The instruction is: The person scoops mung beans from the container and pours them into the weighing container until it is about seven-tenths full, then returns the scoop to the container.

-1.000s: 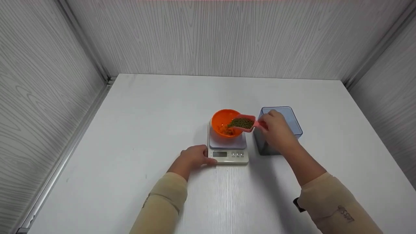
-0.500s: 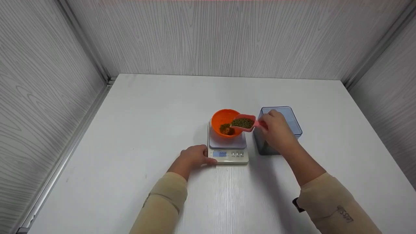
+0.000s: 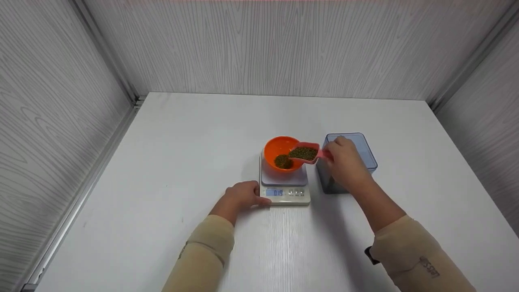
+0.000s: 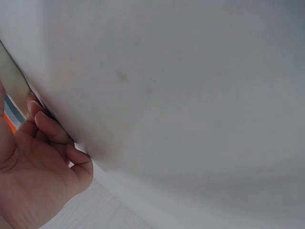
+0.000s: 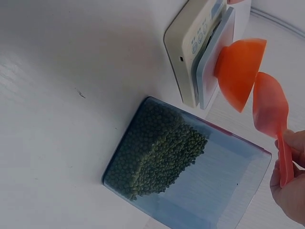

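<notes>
My right hand [image 3: 346, 162] grips the handle of a pink scoop [image 5: 270, 105] heaped with green mung beans [image 3: 304, 153]. The scoop's lip overlaps the right rim of an orange bowl [image 3: 279, 142], where a small pile of mung beans lies at the bottom. That bowl stands on the platform of a white digital kitchen scale [image 3: 286, 200] with a lit display. At the scale's front left corner, my left hand [image 3: 243, 195] holds its edge, thumb along the front and fingers curled against the side; in the left wrist view those fingers [image 4: 50, 126] press the edge.
Right of the scale stands a tall, clear bluish container [image 5: 224, 167], open at the top and partly filled with mung beans. My right forearm passes over it. Grey wood-grain panels [image 3: 259, 48] enclose the white table [image 3: 182, 134] at the back and both sides.
More mung beans have dropped from the scoop into the bowl, and the pile has grown. The scale's display went from dark to lit, and its digits changed. Both hands stay nearly in place.
</notes>
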The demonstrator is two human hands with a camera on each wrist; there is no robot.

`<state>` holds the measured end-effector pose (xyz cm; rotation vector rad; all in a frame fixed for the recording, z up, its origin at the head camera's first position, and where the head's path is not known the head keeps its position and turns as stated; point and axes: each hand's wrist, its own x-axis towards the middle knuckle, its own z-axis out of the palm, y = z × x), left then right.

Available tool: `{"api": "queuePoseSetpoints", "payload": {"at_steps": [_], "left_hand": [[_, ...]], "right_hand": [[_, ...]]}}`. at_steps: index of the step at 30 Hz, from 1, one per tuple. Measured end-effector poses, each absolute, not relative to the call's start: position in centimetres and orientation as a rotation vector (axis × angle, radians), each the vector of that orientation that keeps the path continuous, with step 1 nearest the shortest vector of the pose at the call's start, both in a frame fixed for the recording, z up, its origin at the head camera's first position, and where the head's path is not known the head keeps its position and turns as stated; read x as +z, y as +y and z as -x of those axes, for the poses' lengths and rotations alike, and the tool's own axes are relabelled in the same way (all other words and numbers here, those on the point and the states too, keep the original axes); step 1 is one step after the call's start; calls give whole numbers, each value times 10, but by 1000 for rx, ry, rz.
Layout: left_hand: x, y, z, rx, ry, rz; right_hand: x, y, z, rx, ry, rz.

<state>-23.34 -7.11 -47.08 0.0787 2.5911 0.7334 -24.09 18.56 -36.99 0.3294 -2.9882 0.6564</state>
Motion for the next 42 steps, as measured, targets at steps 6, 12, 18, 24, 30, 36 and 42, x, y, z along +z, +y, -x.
{"api": "queuePoseSetpoints", "payload": {"at_steps": [6,12,18,24,30,36,42], "left_hand": [[-471,-71,233,740,2581,-75],[-471,-71,232,771,2577,-72],[-472,-70,233,776,2577,-70],[-470,-69,233,749,2584,-92],[-470,-69,234,737,2594,-110],[-469,-68,234,748,2591,-105],[-467,-68,232,762,2581,-84]], "right_hand": [[-370,185,241,652,-2987,-330],[-369,185,241,628,-2997,-326],[-369,186,242,613,-2999,-326],[-367,186,242,584,-2980,-342],[-365,185,241,570,-2978,-361],[-363,184,240,565,-2978,-352],[-365,184,239,558,-2950,-386]]}}
